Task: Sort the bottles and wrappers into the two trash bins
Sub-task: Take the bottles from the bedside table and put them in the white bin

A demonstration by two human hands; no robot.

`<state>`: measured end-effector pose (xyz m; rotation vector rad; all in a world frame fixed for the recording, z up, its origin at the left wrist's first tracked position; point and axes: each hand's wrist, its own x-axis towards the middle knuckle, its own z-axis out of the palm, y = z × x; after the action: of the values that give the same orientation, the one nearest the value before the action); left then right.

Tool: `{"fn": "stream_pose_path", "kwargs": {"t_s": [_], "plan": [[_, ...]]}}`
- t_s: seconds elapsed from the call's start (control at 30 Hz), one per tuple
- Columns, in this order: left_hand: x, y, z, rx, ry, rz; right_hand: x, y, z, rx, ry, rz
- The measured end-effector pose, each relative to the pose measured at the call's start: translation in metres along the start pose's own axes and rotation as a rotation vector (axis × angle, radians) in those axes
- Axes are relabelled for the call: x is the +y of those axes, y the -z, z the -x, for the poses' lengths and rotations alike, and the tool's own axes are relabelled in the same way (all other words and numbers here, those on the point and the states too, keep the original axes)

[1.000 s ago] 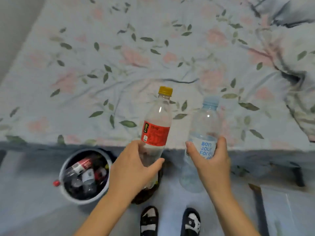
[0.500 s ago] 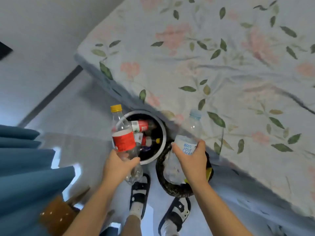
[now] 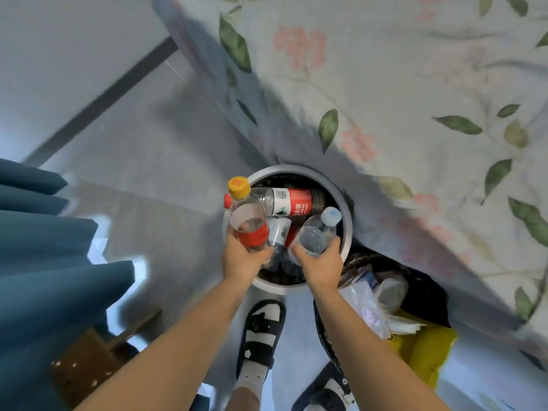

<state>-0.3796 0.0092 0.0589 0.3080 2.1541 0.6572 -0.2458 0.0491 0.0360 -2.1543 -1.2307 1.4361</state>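
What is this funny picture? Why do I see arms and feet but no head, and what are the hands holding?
The camera sits on a person's head and looks down, so you see only their arms, hands and sandalled feet. There is no robot here.

The left hand grips a clear bottle with a yellow cap and red label. The right hand grips a clear bottle with a pale blue cap. Both bottles are held over a round white bin on the floor, which already has bottles in it.

Next to it, lower right, is a dark bin with wrappers and plastic bags inside. The flowery cloth is a bed. The blue folds on the left are fabric, probably a curtain.
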Motion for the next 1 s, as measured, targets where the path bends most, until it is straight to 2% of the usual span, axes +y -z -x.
{"fn": "stream_pose_path", "kwargs": {"t_s": [0.23, 0.37, 0.47, 0.6, 0.73, 0.87, 1.0], "plan": [[-0.006, -0.015, -0.028, 0.013, -0.034, -0.15, -0.001, -0.028, -0.015, -0.069, -0.04, 0.263], [-0.002, -0.029, -0.023, -0.023, -0.154, -0.491, -0.002, -0.033, -0.02, -0.104, -0.072, 0.287], [0.005, -0.035, -0.019, -0.058, -0.146, -0.652, -0.007, -0.03, -0.023, -0.133, -0.169, 0.225], [0.011, -0.034, -0.02, -0.152, -0.074, -0.688, -0.012, -0.021, -0.017, -0.168, -0.322, 0.126], [0.016, -0.026, -0.01, -0.281, 0.006, -0.666, -0.01, -0.007, 0.002, -0.152, -0.333, 0.006], [0.014, -0.019, 0.005, -0.287, -0.006, -0.666, -0.012, 0.012, 0.024, -0.189, -0.331, -0.053], [0.04, -0.005, 0.039, -0.334, -0.142, -0.704, -0.022, 0.043, 0.049, -0.153, -0.336, -0.096]]}}
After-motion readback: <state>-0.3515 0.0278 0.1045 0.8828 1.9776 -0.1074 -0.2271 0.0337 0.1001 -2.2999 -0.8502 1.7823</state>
